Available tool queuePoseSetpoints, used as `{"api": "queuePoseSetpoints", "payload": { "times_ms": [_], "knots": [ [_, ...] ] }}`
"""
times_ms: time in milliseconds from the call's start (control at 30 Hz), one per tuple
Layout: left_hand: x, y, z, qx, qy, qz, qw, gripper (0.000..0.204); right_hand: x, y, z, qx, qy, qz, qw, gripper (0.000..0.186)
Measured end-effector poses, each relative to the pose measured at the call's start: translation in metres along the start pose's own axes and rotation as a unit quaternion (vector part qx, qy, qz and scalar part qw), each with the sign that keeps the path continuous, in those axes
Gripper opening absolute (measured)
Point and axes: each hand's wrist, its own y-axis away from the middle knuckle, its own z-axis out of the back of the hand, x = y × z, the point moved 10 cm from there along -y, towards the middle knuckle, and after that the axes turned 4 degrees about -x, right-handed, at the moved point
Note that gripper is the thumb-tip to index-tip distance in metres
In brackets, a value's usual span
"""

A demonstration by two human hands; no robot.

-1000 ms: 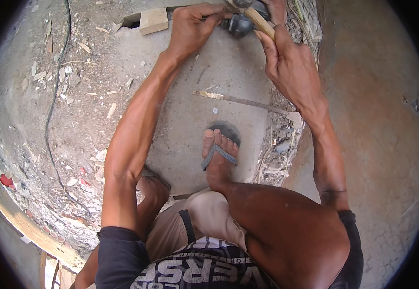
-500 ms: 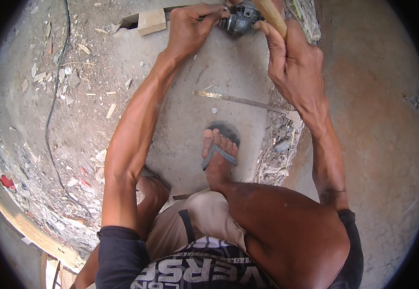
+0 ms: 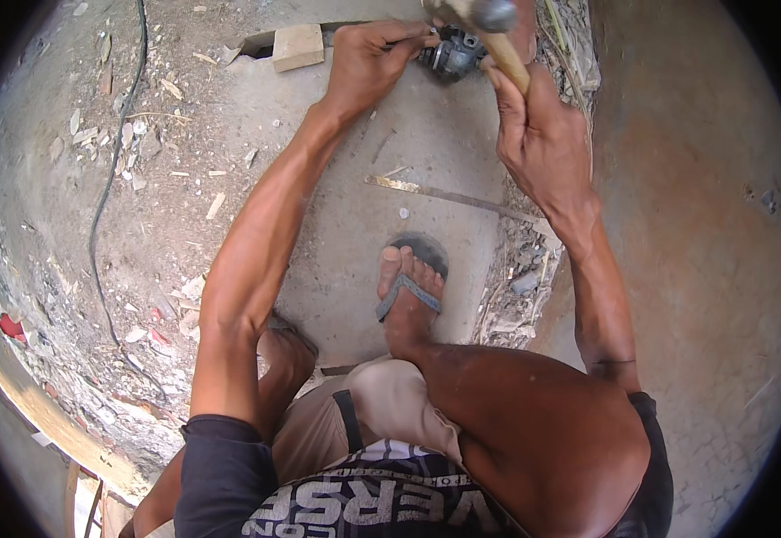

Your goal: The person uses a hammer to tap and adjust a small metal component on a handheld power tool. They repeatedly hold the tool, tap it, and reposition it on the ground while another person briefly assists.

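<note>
My left hand (image 3: 368, 67) is pinched at the left side of a dark metal part (image 3: 451, 58), on something small that I cannot make out between the fingertips. My right hand (image 3: 538, 134) grips a hammer by its pale wooden handle (image 3: 507, 54); the round steel head (image 3: 493, 14) is raised above the dark part at the top edge of the view. Behind the hammer, part of another person's hand (image 3: 523, 27) shows, mostly hidden.
A wooden block (image 3: 297, 47) lies by a dark gap in the concrete. A black cable (image 3: 112, 179) runs down the left. A flat metal strip (image 3: 444, 194) crosses the slab above my sandalled foot (image 3: 408, 287). Rubble (image 3: 525, 278) lines the slab's right edge.
The hammer's head, out of view half a second ago, is back in view at the top. My right hand has shifted down slightly; my left hand has shifted a little right and down.
</note>
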Motion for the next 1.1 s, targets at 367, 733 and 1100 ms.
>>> {"api": "queuePoseSetpoints", "payload": {
  "times_ms": [367, 733, 1100],
  "knots": [
    [0.008, 0.000, -0.001, 0.001, 0.029, 0.033, 0.999, 0.020, -0.006, 0.003, -0.002, 0.008, -0.021, -0.002, 1.000, 0.021],
    [0.000, 0.001, 0.004, -0.024, 0.000, -0.005, 1.000, 0.018, -0.011, 0.000, -0.017, 0.074, 0.070, -0.008, 0.995, 0.025],
    [0.002, 0.001, 0.004, -0.025, 0.002, 0.000, 1.000, 0.017, -0.011, -0.003, -0.014, 0.062, 0.031, -0.016, 0.997, 0.022]
  ]
}}
